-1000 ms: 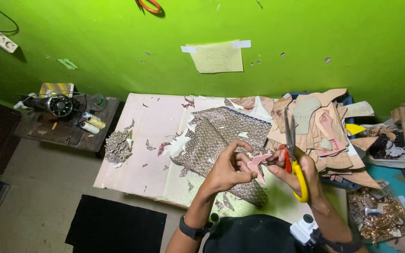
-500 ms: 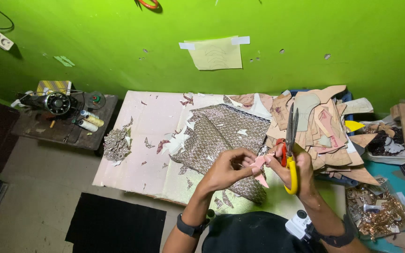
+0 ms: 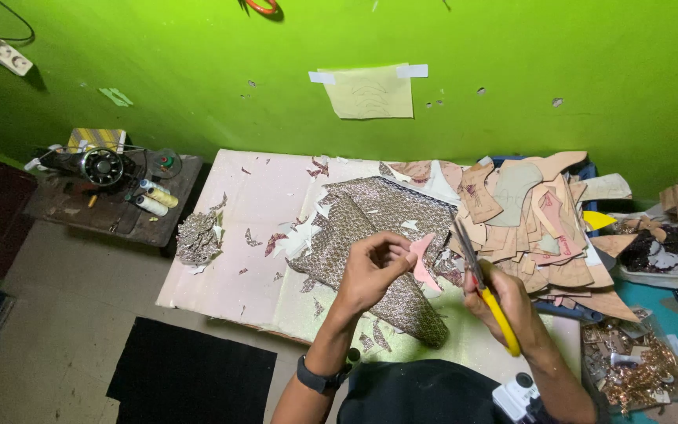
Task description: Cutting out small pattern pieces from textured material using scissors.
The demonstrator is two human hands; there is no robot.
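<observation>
My left hand [image 3: 374, 271] pinches a small pink cut-out piece [image 3: 421, 263] and holds it above the low work table [image 3: 237, 259]. My right hand [image 3: 504, 302] grips yellow-handled scissors [image 3: 484, 286], blades pointing up and away, a little to the right of the pink piece and not touching it. Under both hands lies a patterned brown-and-silver fabric [image 3: 374, 228] spread over the table.
A heap of tan and pink cardboard patterns [image 3: 531, 224] lies at the right. Fabric scraps [image 3: 198, 235] sit at the table's left edge. A small side table with a sewing machine [image 3: 103, 166] stands at the left. A bin of offcuts [image 3: 633, 361] and a black mat [image 3: 190, 377] rest on the floor.
The scissors have drawn apart from the pink piece and shifted slightly to the right. My left hand still holds the piece, now clear of the blades.
</observation>
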